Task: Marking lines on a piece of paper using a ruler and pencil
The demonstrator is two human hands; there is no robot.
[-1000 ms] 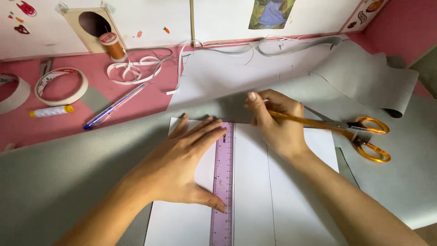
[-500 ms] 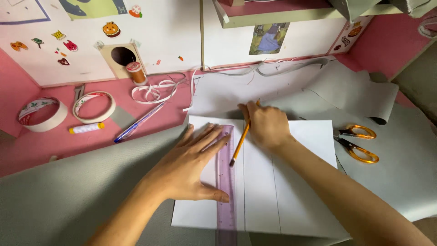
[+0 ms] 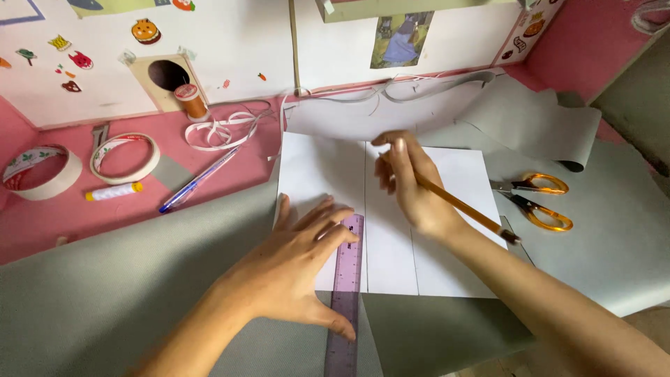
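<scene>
A: Step? Ruling lines on the white rectangular paper sheet (image 3: 314, 174), which lies flat over grey fabric (image 3: 105, 300) on the bench.

B: Left hand (image 3: 293, 269), fingers spread open, presses the translucent purple plastic ruler (image 3: 345, 293). Right hand (image 3: 412, 185) is closed around the orange pencil (image 3: 460, 206). Next stroke likely needs the ruler steady.

A pink tabletop (image 3: 230, 178) is carrying a broad grey sheet (image 3: 125, 293), two tape rolls (image 3: 124, 157) — one white, one patterned — a blue pen (image 3: 199, 180) and a small white tube with a yellow cap (image 3: 114, 191).
</scene>
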